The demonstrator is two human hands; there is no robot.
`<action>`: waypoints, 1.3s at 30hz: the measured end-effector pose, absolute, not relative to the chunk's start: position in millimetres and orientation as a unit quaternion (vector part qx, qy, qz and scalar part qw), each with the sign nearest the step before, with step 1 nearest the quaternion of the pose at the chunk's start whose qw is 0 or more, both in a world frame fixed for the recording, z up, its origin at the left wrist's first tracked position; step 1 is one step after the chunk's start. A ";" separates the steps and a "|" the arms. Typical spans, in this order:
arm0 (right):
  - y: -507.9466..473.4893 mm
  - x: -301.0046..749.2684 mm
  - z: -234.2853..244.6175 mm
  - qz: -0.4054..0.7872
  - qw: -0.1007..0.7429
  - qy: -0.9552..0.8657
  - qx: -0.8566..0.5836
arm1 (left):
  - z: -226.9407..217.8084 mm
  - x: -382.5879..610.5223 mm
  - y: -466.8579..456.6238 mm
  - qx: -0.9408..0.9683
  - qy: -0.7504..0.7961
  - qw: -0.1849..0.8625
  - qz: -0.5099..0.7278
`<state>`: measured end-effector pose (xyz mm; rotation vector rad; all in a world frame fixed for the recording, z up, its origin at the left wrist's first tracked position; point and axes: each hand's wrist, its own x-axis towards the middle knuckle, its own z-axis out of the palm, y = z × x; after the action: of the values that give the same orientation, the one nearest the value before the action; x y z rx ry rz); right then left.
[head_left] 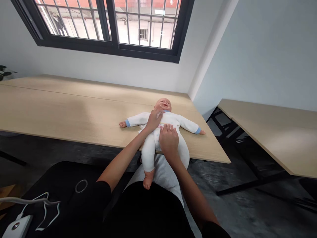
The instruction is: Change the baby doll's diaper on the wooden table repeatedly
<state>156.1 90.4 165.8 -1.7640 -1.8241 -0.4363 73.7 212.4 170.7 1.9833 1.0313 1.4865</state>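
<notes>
Both hands (162, 130) flat, seemingly, on doll's chest (170, 119)

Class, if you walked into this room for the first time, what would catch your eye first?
A baby doll in a white suit lies on its back at the near edge of the wooden table, legs hanging over. The left hand and right hand rest on its chest. Behind, a barred window.

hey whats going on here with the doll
A person has both hands on a baby doll in a white romper that lies face up on the wooden table, legs hanging over the near edge. The left hand rests at its chest near the collar; the right hand presses on its belly.
</notes>
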 end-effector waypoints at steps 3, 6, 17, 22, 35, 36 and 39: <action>88.4 149.7 165.3 -0.171 0.249 -0.674 -0.675 | 158.8 49.1 197.5 0.657 0.449 0.209 0.569; 85.6 150.3 164.4 -0.173 0.234 -0.707 -0.645 | 143.2 17.7 174.8 0.687 0.505 0.178 0.492; 77.4 158.5 162.4 -0.142 0.255 -0.742 -0.603 | 142.4 -25.0 129.9 0.749 0.603 0.037 0.271; 74.9 158.2 167.2 -0.132 0.281 -0.738 -0.600 | 133.6 -33.9 143.6 0.785 0.507 0.076 0.347; 66.0 143.7 177.0 -0.091 0.268 -0.791 -0.542 | 141.3 -36.0 142.3 0.843 0.352 0.148 0.379; 65.4 143.0 178.7 -0.087 0.261 -0.794 -0.542 | 143.2 -36.4 141.6 0.832 0.355 0.165 0.393; 62.9 140.0 183.4 -0.075 0.237 -0.800 -0.546 | 148.5 -38.0 140.6 0.762 0.381 0.212 0.479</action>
<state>140.0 62.9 183.4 -1.4969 -2.1923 -0.2046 -38.0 140.6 148.5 2.1160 1.0596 1.3297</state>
